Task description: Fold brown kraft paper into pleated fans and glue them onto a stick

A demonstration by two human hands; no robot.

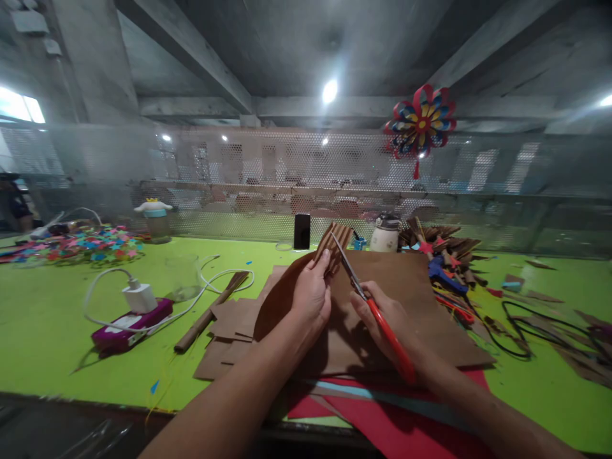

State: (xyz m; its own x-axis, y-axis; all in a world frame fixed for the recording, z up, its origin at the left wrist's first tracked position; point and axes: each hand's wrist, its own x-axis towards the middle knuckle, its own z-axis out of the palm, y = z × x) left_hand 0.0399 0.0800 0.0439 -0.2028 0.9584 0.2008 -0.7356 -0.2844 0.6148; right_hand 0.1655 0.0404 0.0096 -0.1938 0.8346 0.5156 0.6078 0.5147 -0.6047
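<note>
My left hand pinches a folded piece of brown paper that shows pleats or strips at its upper end. In my right hand is a pair of scissors with red handles. Its metal blades point up and left and lie against the right side of the pleated paper; whether they are cutting into it I cannot tell. Both hands are above a large brown paper sheet. Left of the sheet lie several smaller brown paper pieces and a rolled brown paper stick with a flared end.
A purple power strip with a white charger and cable sits left, beside a clear cup. A phone and a white jug stand behind. A blue glue gun lies right, near brown scraps. Red paper overlaps the front edge.
</note>
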